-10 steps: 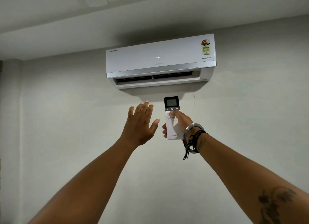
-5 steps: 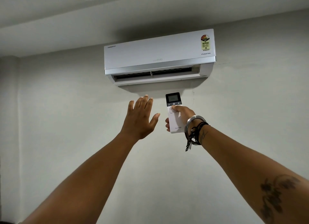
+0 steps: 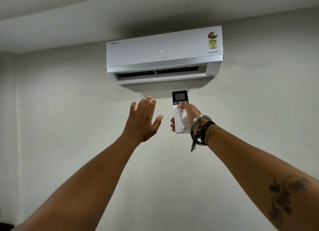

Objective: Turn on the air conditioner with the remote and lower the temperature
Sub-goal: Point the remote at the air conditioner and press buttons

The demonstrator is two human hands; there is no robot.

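Air conditioner [image 3: 164, 53] display lights again and its flap stays open, so it's on; our right hand [image 3: 189, 112] grips the remote [image 3: 180, 113], left hand [image 3: 142, 122] spread empty

A plain pale wall [image 3: 69, 110] fills most of the view, meeting a white ceiling [image 3: 86, 9] at twelve o'clock. A thin dark crack [image 3: 229, 63] runs across the wall at about two o'clock. At nine o'clock the wall turns a corner [image 3: 16, 110].
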